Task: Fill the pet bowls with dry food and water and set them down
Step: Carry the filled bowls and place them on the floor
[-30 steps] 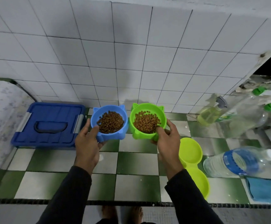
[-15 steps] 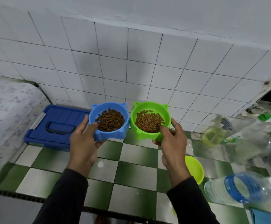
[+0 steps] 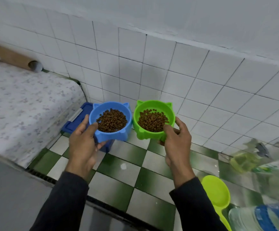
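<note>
Both arms reach fwd from lower frame, dark sleeves to the wrists, forearms roughly parallel, backs of hands facing the camera. L hand (image 3: pixel 83 144) grips the blue bowl (image 3: pixel 112 135) at its near-left edge: thumb hooked over the rim, fingers curled beneath. R hand (image 3: pixel 177 144) grips the green bowl (image 3: pixel 143 132) at its near-right edge, thumb on the rim, index finger along the outer side.

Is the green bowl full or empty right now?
Partly full: brown kibble covers the bottom of the green bowl, well below its rim.
</note>
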Action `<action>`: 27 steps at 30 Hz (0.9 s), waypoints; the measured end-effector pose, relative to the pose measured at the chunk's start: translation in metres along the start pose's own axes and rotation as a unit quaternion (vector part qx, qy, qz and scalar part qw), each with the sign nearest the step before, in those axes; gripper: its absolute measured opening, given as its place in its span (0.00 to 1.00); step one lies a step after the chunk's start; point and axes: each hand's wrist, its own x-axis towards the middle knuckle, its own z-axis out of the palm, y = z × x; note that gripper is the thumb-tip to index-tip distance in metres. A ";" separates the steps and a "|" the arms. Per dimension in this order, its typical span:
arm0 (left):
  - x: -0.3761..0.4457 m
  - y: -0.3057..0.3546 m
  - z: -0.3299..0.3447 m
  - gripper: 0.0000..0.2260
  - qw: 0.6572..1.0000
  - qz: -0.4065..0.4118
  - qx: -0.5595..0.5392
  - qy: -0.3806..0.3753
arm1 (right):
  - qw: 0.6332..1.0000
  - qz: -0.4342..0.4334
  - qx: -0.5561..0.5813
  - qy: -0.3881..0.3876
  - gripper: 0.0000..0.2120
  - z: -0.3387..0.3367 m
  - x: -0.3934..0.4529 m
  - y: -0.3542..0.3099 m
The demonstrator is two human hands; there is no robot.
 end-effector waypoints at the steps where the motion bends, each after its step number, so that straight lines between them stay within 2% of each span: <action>1: 0.000 0.007 -0.009 0.20 1.000 0.005 -0.001 0.006 | 1.000 0.001 -0.002 -0.010 0.21 0.010 -0.005 0.001; 12: -0.001 0.097 -0.156 0.21 0.990 0.055 -0.031 0.124 | 0.994 -0.002 -0.023 -0.110 0.16 0.158 -0.091 0.027; 18: -0.003 0.147 -0.250 0.19 0.981 0.083 -0.036 0.171 | 0.986 0.009 -0.033 -0.163 0.22 0.247 -0.149 0.050; 27: -0.019 0.201 -0.388 0.18 0.954 0.134 -0.050 0.262 | 0.958 0.031 -0.031 -0.283 0.18 0.371 -0.243 0.087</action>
